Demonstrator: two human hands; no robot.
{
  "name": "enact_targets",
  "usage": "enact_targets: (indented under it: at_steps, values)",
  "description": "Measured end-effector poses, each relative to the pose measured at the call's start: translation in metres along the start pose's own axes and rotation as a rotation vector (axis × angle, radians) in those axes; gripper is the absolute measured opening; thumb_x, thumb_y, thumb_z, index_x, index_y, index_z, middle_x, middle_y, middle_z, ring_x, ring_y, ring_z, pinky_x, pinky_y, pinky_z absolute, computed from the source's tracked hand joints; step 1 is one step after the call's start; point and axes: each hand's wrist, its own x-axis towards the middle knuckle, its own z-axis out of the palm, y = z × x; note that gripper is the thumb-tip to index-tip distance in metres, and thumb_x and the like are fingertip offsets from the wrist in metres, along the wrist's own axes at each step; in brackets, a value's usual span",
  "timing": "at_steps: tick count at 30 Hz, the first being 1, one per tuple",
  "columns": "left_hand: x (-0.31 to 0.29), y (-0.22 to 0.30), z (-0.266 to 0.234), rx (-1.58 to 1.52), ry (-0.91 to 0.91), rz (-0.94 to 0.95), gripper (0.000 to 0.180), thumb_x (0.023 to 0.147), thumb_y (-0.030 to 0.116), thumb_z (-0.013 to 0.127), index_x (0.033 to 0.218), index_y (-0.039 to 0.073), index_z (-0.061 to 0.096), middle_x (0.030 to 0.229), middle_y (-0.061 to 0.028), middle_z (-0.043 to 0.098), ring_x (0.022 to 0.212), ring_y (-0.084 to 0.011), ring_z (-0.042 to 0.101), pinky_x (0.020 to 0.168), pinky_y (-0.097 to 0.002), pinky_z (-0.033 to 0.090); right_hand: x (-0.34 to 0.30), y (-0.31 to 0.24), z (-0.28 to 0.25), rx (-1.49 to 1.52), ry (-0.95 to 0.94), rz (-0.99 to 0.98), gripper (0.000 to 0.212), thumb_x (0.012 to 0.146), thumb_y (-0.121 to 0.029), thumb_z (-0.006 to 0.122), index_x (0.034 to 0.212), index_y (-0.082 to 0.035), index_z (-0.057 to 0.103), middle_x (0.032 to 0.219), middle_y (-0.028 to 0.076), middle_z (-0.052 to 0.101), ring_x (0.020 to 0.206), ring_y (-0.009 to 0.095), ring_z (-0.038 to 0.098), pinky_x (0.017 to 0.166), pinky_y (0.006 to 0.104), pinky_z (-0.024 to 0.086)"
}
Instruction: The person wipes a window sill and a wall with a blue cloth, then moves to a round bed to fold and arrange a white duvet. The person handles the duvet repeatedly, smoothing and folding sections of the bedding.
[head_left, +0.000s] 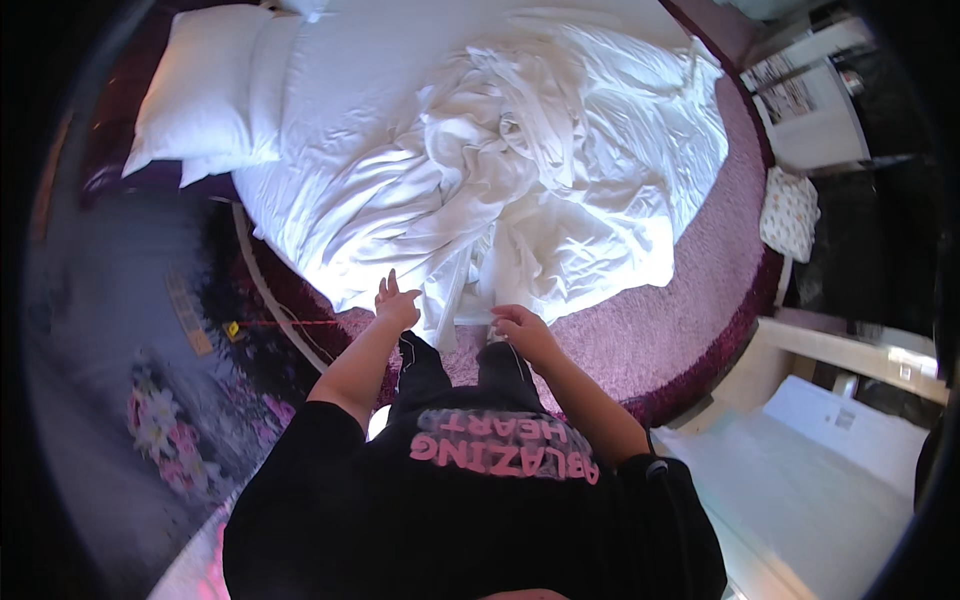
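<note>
Crumpled white bedding (500, 130) lies heaped in the middle of a bed, and its near edge hangs over the side facing me. My left hand (397, 303) is at that near edge, fingers stretched out and spread, with nothing held in it. To its right, my right hand (522, 328) hovers just in front of the hanging cloth. Its fingers are loosely bent and apart, and I see nothing in them. Whether either hand touches the cloth, I cannot tell. A narrow fold of white cloth (452, 300) drops between the two hands.
White pillows (205, 90) rest at the bed's left end. A round purple rug (640, 345) spreads beneath the bed. At right are a spotted white bundle (788, 215) and a pale surface with papers (840, 425). Flowers (165, 430) and a small yellow object (233, 329) appear at left.
</note>
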Motion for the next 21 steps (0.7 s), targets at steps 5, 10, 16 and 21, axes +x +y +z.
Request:
enact_targets:
  at_steps: [5, 10, 16, 21]
  values:
    - [0.072, -0.017, 0.008, -0.011, 0.020, 0.212, 0.055, 0.080, 0.025, 0.061, 0.134, 0.026, 0.052, 0.157, -0.0123, 0.008, 0.144, -0.0352, 0.013, 0.109, -0.0468, 0.030, -0.008, 0.032, 0.026, 0.165, 0.198, 0.078, 0.033, 0.089, -0.014, 0.055, 0.120, -0.002, 0.057, 0.098, 0.005, 0.063, 0.083, 0.011, 0.058, 0.076, 0.0236, 0.046]
    - [0.124, -0.039, 0.011, -0.085, 0.171, 0.305, 0.044, 0.081, 0.022, 0.061, 0.123, 0.014, 0.056, 0.108, -0.0148, 0.065, 0.104, -0.0318, 0.061, 0.089, -0.0415, 0.048, 0.003, 0.039, 0.073, 0.213, 0.178, 0.102, 0.036, 0.089, -0.015, 0.055, 0.122, -0.002, 0.056, 0.100, 0.005, 0.063, 0.086, 0.012, 0.058, 0.075, 0.0238, 0.045]
    - [0.055, -0.027, -0.038, -0.580, 0.172, 0.331, 0.030, 0.087, 0.013, 0.053, 0.115, 0.006, 0.057, 0.088, -0.0142, 0.066, 0.086, -0.0250, 0.064, 0.077, -0.0337, 0.050, 0.038, 0.031, 0.081, 0.350, 0.153, 0.124, 0.040, 0.089, -0.018, 0.055, 0.126, -0.004, 0.053, 0.105, 0.007, 0.063, 0.089, 0.015, 0.059, 0.076, 0.0271, 0.046]
    - [-0.057, 0.020, -0.100, -1.116, -0.430, 0.548, 0.035, 0.093, 0.009, 0.048, 0.127, 0.000, 0.050, 0.106, -0.0066, 0.062, 0.093, -0.0125, 0.059, 0.083, -0.0270, 0.048, 0.065, 0.003, 0.074, 0.700, 0.193, 0.099, 0.049, 0.093, -0.038, 0.052, 0.129, -0.005, 0.048, 0.116, 0.009, 0.057, 0.098, 0.020, 0.057, 0.082, 0.0333, 0.048]
